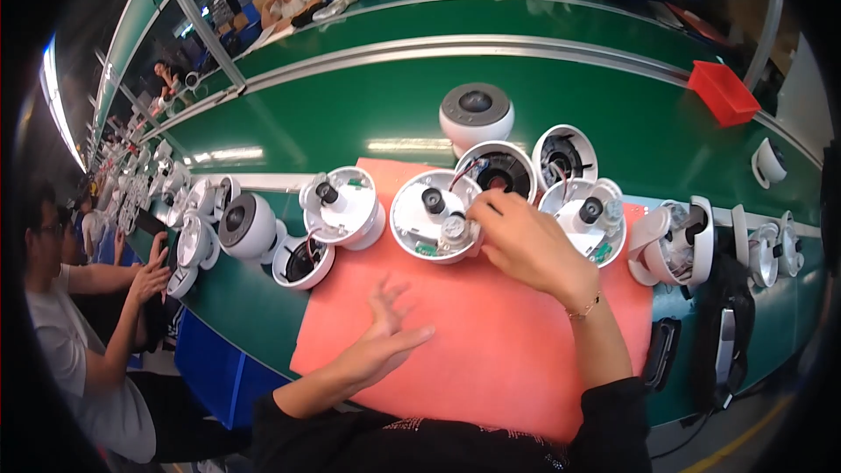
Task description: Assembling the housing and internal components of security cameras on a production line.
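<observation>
My right hand (534, 243) reaches over the pink mat with its fingers bent together at the right rim of an opened white round housing (412, 232). What its fingertips pinch is hidden. Inside that housing show a black cylinder (432, 201), a clear round part (455, 229) and a green circuit board. Wires run from it to a white cover with a dark inside (506, 166), just behind. My left hand (381, 346) hovers above the mat, fingers spread, slightly blurred and holding nothing. Similar opened housings lie at left (346, 210) and right (583, 219).
A closed white device with a grey top (476, 114) stands behind on the green table. More devices line both sides. A red bin (724, 92) sits at far right; a black phone-like object (662, 353) lies right of the pink mat (491, 342). A person (96, 342) works at left.
</observation>
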The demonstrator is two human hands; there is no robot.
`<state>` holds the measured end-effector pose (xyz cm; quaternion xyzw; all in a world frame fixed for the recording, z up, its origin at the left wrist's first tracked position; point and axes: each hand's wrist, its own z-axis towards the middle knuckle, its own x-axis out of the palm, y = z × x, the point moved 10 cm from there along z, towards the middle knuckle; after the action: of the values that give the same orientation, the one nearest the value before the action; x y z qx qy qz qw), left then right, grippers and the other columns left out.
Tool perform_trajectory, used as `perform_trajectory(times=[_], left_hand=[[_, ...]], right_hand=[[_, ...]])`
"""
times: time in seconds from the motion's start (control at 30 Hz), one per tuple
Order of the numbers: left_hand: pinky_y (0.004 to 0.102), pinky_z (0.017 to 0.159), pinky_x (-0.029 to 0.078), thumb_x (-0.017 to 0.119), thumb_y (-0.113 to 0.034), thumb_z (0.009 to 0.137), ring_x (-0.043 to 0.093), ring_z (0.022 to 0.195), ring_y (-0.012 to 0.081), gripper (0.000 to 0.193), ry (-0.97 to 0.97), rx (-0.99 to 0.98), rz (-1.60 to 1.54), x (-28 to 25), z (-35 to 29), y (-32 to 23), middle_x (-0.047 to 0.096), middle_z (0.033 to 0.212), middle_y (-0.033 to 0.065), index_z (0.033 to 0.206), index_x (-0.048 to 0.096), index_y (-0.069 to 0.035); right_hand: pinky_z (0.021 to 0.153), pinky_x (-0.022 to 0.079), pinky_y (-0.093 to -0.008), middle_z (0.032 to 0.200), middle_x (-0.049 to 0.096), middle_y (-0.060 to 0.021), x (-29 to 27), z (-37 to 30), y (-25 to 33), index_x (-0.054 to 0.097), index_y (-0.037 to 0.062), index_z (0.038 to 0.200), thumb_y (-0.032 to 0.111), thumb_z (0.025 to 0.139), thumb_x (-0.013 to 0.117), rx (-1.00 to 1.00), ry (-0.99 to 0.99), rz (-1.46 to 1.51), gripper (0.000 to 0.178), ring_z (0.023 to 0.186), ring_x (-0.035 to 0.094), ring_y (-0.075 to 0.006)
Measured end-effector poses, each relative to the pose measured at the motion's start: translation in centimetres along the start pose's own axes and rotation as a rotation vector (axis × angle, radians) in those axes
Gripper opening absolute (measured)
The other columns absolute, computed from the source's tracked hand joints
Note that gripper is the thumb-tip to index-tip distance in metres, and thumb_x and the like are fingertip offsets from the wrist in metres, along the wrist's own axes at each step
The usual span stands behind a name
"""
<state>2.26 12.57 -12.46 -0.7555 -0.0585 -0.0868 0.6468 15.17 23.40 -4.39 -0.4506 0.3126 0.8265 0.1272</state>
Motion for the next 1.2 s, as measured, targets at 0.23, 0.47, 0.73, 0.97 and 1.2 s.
perform_trajectory(times=[0.23,0.47,0.73,0.97,1.2], left_hand=[[0.0466,0.102,0.034,0.056,-0.014,0.090,0.035,0.125,0.0245,0.073,-0.115,-0.011,-0.212,-0.4,5.2,0.9,0.022,0.138,0.0080,0.140,0.004,-0.028],[0.0359,0.085,0.048,0.055,-0.019,0.089,0.056,0.104,0.0221,0.059,-0.253,-0.016,-0.316,-4.8,6.8,2.4,0.048,0.123,0.0089,0.137,0.021,-0.015],[0.0336,0.076,0.055,0.054,-0.021,0.090,0.060,0.100,0.0235,0.056,-0.340,-0.108,-0.241,-7.4,0.8,1.3,0.049,0.124,0.0105,0.137,0.024,-0.014],[0.0322,0.070,0.059,0.047,-0.022,0.091,0.063,0.096,0.0214,0.049,-0.386,0.015,-0.160,-10.8,-2.6,0.1,0.054,0.119,0.0133,0.134,0.030,-0.005],[0.0397,0.093,0.047,0.048,-0.017,0.089,0.048,0.120,0.0256,0.060,-0.470,-0.026,-0.100,-13.7,-5.6,2.0,0.042,0.134,0.0169,0.141,0.020,-0.005]], right_hand=[[0.072,0.047,-0.0408,0.094,0.052,-0.0137,0.2,-0.3,0.4,0.050,0.0036,0.098,0.003,0.071,0.063,0.002,0.082,0.068,0.030,0.090,0.055,-0.0335],[0.072,0.050,-0.0412,0.101,0.054,-0.0160,0.4,-1.0,3.1,0.051,0.0014,0.110,0.006,0.073,0.064,-0.067,0.199,0.187,0.040,0.086,0.059,-0.0343],[0.096,0.039,-0.0435,0.122,0.050,-0.0139,-2.0,-1.4,3.1,0.052,0.0083,0.118,0.007,0.067,0.070,-0.033,0.178,0.035,0.055,0.116,0.044,-0.0354],[0.098,0.036,-0.0482,0.117,0.051,-0.0158,0.7,-1.6,2.3,0.057,0.0045,0.108,-0.001,0.067,0.062,-0.070,0.235,-0.072,0.042,0.119,0.039,-0.0438],[0.093,0.042,-0.0470,0.131,0.039,-0.0127,4.3,-0.7,2.6,0.061,0.0122,0.103,-0.004,0.063,0.063,-0.091,0.251,-0.186,0.044,0.121,0.035,-0.0418]])
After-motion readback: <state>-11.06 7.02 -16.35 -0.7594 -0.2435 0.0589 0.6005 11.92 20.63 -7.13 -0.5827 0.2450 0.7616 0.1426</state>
